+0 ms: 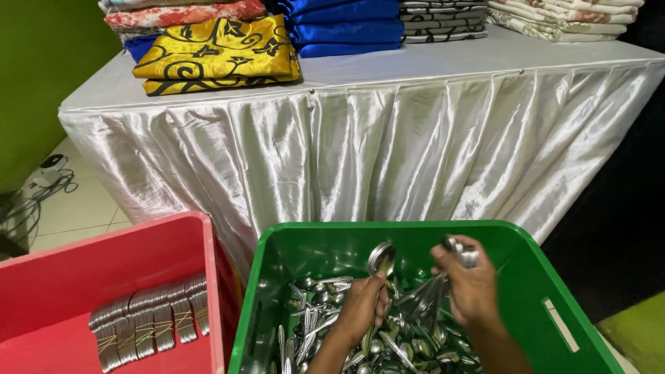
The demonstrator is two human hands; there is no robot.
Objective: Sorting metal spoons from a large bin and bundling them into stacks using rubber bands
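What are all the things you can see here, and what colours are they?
green crate: one, green, front centre, holds loose cutlery
loose cutlery: too many to count, silver, heaped in the green crate
red crate: one, red, front left
bundled spoons: a row of tied bundles, silver, inside the red crate
table: one, shiny white skirted cloth, behind the crates
folded cloths: several stacks, yellow-black, blue, floral, striped, on the table
cables: a tangle, pale, floor at far left
wall: green, far left
spoon: one, silver, held upright in the left hand
left hand: over the green crate, gripping the spoon
right hand: over the green crate, gripping a bunch of cutlery
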